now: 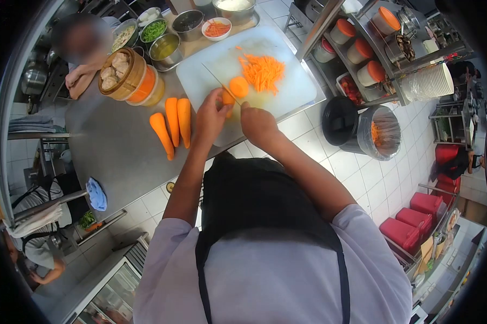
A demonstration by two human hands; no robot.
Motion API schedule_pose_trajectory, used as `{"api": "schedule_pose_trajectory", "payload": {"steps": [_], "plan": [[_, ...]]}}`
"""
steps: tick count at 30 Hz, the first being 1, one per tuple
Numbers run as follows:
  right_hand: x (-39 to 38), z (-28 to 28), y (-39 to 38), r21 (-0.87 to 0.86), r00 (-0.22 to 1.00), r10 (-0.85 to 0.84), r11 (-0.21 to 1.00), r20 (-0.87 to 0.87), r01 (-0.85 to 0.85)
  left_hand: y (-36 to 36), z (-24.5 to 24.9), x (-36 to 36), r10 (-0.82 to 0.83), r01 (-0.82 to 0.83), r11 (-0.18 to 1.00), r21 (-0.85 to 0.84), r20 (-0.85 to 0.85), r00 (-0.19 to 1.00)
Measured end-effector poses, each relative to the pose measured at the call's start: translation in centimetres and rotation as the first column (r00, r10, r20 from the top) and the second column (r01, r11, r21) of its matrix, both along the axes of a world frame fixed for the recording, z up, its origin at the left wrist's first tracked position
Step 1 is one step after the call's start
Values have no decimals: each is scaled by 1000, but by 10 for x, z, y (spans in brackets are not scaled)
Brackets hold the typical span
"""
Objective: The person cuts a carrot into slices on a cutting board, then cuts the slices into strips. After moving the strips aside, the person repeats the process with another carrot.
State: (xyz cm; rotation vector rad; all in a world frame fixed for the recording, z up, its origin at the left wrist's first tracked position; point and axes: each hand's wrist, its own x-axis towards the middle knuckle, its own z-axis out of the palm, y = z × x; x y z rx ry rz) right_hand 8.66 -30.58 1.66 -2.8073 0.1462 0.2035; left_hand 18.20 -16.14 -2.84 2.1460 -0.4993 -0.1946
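Note:
My right hand (258,125) is closed around the handle of a knife (215,77), whose blade points away to the upper left. The blade stands against a carrot (229,100) that my left hand (211,114) grips with its fingers. Just beyond the blade lies a cut carrot piece (238,86), flat face up. A heap of carrot shreds (262,74) is spread farther right on the white cutting board (300,92). Several whole peeled carrots (171,121) rest on the steel table (108,146) left of the board.
Stacked bamboo steamers (141,86) with dumplings stand at the left. Bowls of chopped greens (154,31) and shredded carrot (216,29) line the back. A lined bin (381,135) stands right, below a rack (357,75) of orange-lidded tubs. A person (81,43) leans at the table's far left.

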Motion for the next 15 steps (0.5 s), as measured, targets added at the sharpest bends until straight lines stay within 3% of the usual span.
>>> {"api": "schedule_pose_trajectory", "payload": {"steps": [2,5,15], "plan": [[-2,-3,-3,14,1000,-15,1000,-14,16,-2,3,-6,4,-10,998,58,98,995],[-9,7,-4,18,997,-34,999,-71,35,-8,12,-11,0,-7,998,64,104,995],[-22,26,-2,28,985,-31,999,-167,36,-10,16,1,-7,8,984,178,-5,1000]]}}
